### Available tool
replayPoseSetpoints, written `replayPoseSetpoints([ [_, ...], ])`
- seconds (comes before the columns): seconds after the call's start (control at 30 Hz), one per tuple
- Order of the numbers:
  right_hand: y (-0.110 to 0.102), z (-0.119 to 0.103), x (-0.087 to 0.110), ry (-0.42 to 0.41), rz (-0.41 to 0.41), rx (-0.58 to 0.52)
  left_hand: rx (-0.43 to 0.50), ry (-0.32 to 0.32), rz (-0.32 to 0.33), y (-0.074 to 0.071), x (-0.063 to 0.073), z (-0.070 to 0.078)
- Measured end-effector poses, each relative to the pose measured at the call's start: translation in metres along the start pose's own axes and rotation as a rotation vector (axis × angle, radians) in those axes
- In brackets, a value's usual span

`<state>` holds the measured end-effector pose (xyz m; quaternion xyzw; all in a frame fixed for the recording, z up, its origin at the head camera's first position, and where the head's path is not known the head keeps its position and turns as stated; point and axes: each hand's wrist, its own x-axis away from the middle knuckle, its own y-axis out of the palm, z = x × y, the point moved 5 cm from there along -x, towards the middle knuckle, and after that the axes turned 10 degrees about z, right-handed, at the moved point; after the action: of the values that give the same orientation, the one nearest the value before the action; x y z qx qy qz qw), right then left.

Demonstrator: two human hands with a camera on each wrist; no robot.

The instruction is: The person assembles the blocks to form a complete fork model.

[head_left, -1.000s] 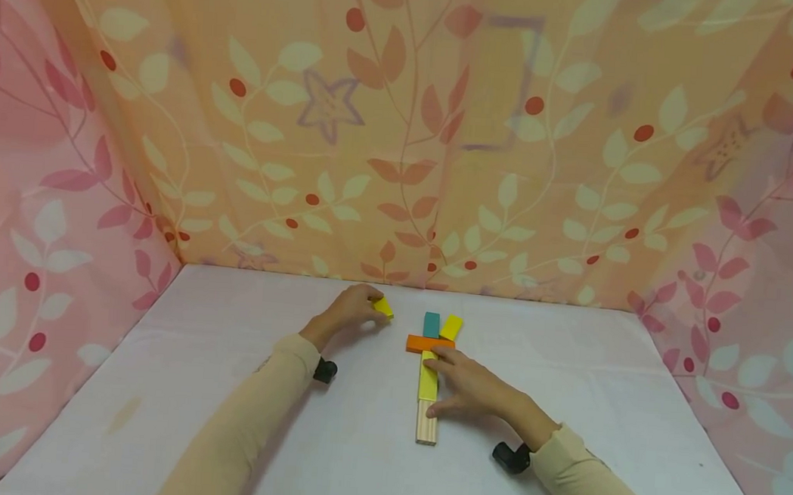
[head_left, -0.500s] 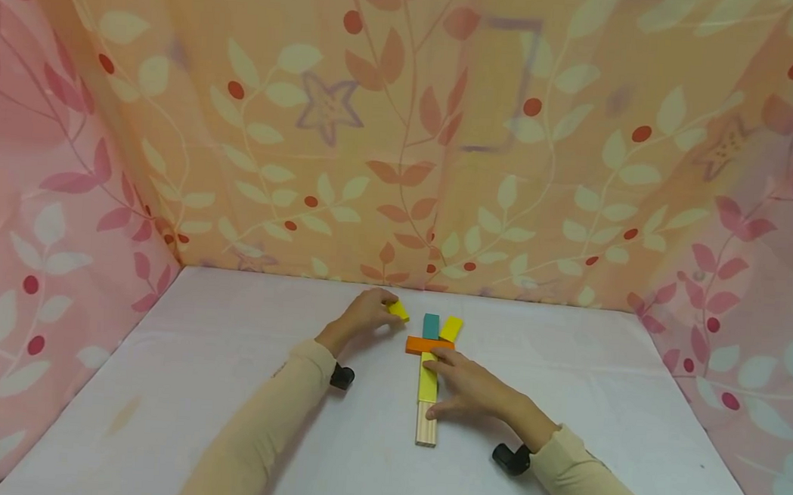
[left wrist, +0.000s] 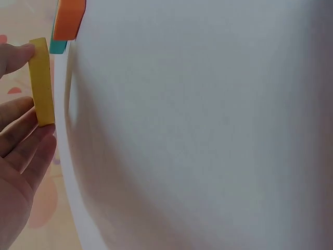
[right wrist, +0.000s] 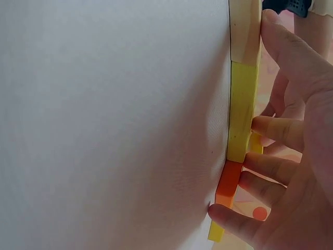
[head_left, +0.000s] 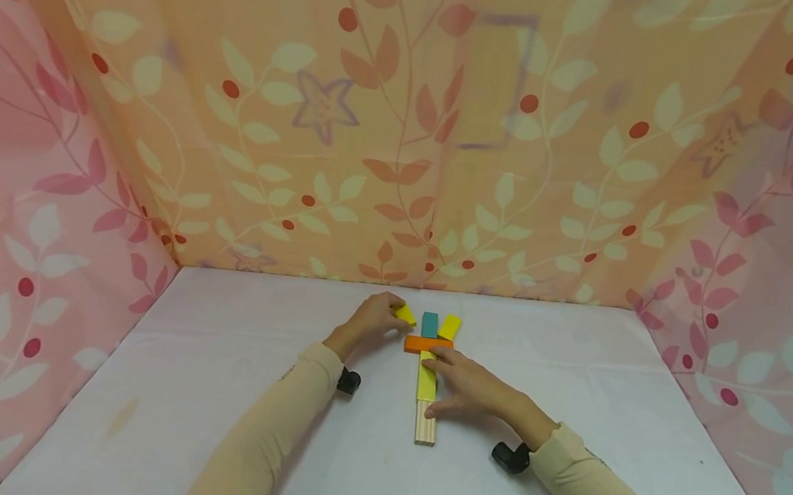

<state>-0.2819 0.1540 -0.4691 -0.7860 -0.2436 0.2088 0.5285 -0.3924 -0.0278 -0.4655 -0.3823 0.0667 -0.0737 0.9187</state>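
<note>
My left hand [head_left: 371,322] pinches a small yellow block [head_left: 407,315] between thumb and fingers, just left of the teal block [head_left: 429,325]. Its thumb sits on one end of the block in the left wrist view. An orange block [head_left: 415,345] lies crosswise below the teal one. Under it runs a longer yellow block [head_left: 426,383], then a bare wooden block [head_left: 425,431], end to end. A second small yellow block [head_left: 451,326] lies tilted right of the teal one. With spread fingers, my right hand [head_left: 475,383] rests along the row, thumb at the wooden block, fingertips at the yellow and orange ones.
A white cloth [head_left: 177,385] covers the table. Patterned fabric [head_left: 401,164] hangs behind it, with pink fabric at both sides. Each wrist wears a black camera, such as the right wrist's camera [head_left: 511,457].
My left hand has moved right with the small yellow block, bringing it close to the teal block. My right hand and the laid blocks have stayed in place.
</note>
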Motion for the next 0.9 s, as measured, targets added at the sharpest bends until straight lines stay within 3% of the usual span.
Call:
replayPoseSetpoints([
  [0.33,-0.002,-0.001,0.001,-0.010,-0.003,-0.002,-0.010,-0.029,-0.032,0.010,-0.004,0.003],
  [0.9,-0.003,-0.003,0.001,-0.010,0.007,0.005,-0.067,-0.015,-0.053,0.016,-0.006,0.003],
])
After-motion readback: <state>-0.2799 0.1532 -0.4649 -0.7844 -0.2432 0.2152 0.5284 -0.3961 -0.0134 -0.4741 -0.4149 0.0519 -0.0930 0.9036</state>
